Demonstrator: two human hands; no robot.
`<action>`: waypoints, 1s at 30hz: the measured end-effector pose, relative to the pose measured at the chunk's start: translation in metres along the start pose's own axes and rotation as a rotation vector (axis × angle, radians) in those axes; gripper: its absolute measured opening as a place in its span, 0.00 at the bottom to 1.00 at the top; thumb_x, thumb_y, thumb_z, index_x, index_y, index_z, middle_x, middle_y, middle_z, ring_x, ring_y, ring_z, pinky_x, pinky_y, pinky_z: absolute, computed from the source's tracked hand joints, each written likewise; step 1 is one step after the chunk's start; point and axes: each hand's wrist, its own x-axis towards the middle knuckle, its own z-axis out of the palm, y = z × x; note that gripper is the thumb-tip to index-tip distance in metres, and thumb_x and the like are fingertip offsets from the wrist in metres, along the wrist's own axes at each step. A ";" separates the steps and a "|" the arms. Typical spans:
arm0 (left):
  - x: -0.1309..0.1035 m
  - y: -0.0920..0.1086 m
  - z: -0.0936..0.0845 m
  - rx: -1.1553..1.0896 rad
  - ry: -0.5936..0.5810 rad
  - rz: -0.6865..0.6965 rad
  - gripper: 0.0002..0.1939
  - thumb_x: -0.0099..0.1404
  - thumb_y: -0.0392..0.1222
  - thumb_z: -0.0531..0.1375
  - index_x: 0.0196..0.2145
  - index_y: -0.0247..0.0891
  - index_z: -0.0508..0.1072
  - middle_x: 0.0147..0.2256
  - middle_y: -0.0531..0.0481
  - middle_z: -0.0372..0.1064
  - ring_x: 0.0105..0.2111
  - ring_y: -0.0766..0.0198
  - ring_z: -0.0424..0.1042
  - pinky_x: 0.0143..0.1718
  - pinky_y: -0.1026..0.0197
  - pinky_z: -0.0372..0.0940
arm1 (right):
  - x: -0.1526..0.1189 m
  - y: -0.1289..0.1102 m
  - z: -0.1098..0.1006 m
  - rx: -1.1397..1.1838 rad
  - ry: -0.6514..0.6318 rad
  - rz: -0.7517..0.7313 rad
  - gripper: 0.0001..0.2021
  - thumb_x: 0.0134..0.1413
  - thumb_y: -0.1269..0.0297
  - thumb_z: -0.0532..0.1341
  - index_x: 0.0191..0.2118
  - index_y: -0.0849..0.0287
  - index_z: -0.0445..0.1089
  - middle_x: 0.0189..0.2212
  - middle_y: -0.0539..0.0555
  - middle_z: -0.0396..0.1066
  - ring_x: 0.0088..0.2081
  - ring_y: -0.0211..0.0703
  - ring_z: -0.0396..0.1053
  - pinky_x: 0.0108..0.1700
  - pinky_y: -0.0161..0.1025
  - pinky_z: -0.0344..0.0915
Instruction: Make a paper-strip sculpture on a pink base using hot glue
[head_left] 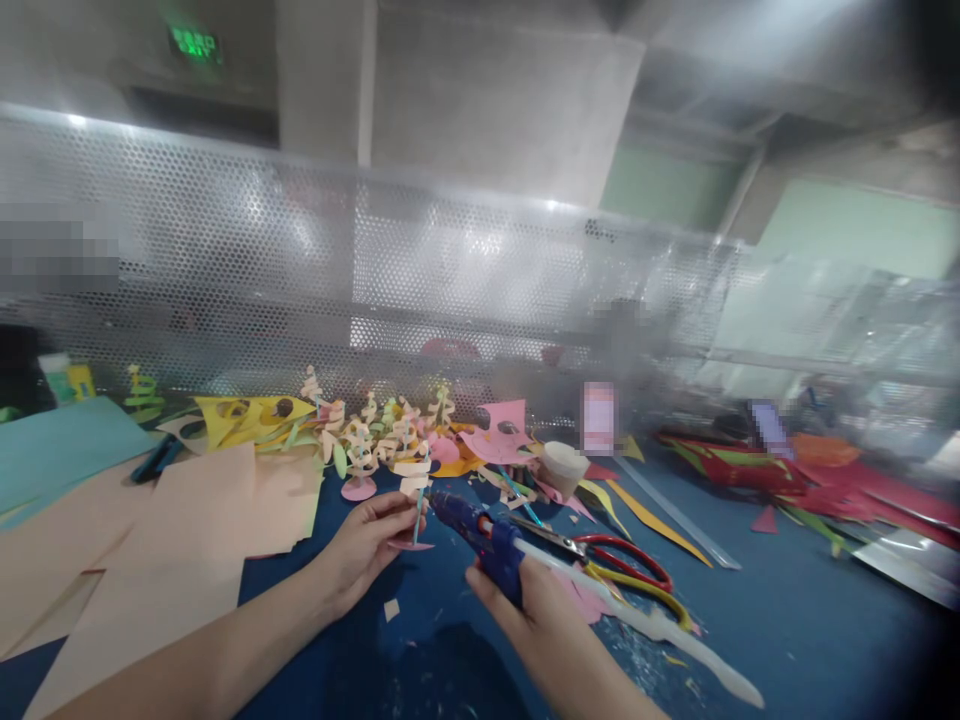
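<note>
My left hand (377, 548) pinches a small paper craft (418, 515), an upright thin blue stick on a round pink base with a pale paper strip around its top. In my right hand (544, 610) is a blue glue gun (480, 535), a long whitish glue stick trailing from its back. The gun's nozzle points left, close to the stick; whether they touch is unclear. Behind my left hand stand several spiral paper crafts (360, 455) in pale and green paper.
Scissors (626, 560) with red and yellow handles lie right of the glue gun. A white cup (564, 468), paper scraps and a clear ruler (679, 515) are behind. Pale paper sheets (187, 510) cover the left. A perforated metal panel (450, 260) rises at the back.
</note>
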 end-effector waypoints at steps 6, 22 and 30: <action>-0.001 0.001 0.002 0.003 0.001 0.000 0.09 0.41 0.33 0.68 0.24 0.32 0.74 0.23 0.51 0.71 0.26 0.68 0.70 0.30 0.68 0.62 | -0.001 0.006 0.001 -0.028 0.035 0.001 0.12 0.46 0.53 0.57 0.31 0.55 0.69 0.29 0.52 0.73 0.35 0.51 0.70 0.37 0.41 0.65; -0.001 0.001 0.003 0.005 -0.015 -0.006 0.09 0.43 0.32 0.68 0.26 0.33 0.74 0.23 0.51 0.71 0.26 0.65 0.70 0.32 0.62 0.66 | -0.002 0.003 -0.002 -0.012 -0.053 0.032 0.17 0.49 0.56 0.56 0.43 0.58 0.67 0.39 0.56 0.71 0.46 0.50 0.66 0.47 0.42 0.60; -0.001 0.001 0.002 -0.009 -0.014 -0.007 0.09 0.43 0.31 0.68 0.25 0.32 0.74 0.23 0.50 0.70 0.27 0.65 0.69 0.32 0.59 0.68 | -0.002 -0.002 -0.004 -0.076 -0.011 -0.041 0.14 0.50 0.56 0.54 0.38 0.57 0.69 0.30 0.55 0.72 0.35 0.47 0.70 0.37 0.38 0.65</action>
